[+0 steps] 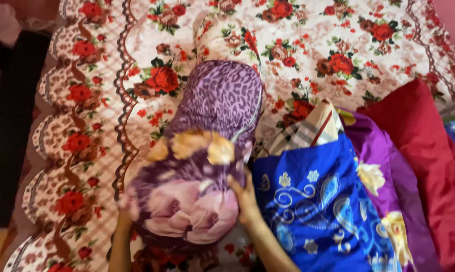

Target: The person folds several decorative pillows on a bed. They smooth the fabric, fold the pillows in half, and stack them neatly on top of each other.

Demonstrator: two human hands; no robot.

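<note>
— What's the setting?

— A bed covered by a cream bedspread (308,45) printed with red roses, with a scalloped brown border running down its left edge. Beyond that edge lies a dark floor, and a strip of pink wall shows at the top right corner.

— What are the hands on?

— A purple pillow (202,166), its case patterned with leopard-like spots on the far part and large pale pink and yellow flowers on the near part. It lies lengthwise near the bed's near edge, left of centre, and looks blurred.

— And the right hand?

— The right hand (245,199) is pressed flat against the pillow's right side, fingers stretched out and pointing up along the fabric. It's open and touching rather than clutching.

— The left hand?

— The left hand (123,219) is at the pillow's lower left side, mostly hidden behind the bulge of the case. Only the forearm and a bit of wrist show, so I cannot tell how far it's closed.

— What lies around it?

— Just beside the right hand is a blue cloth (313,206) with pale scroll and flower motifs, touching the pillow. Behind it a striped cream pillow (313,131) pokes up, then a bright purple cloth (383,161) with yellow blossoms, and a red pillow (429,151) toward the right edge.
</note>
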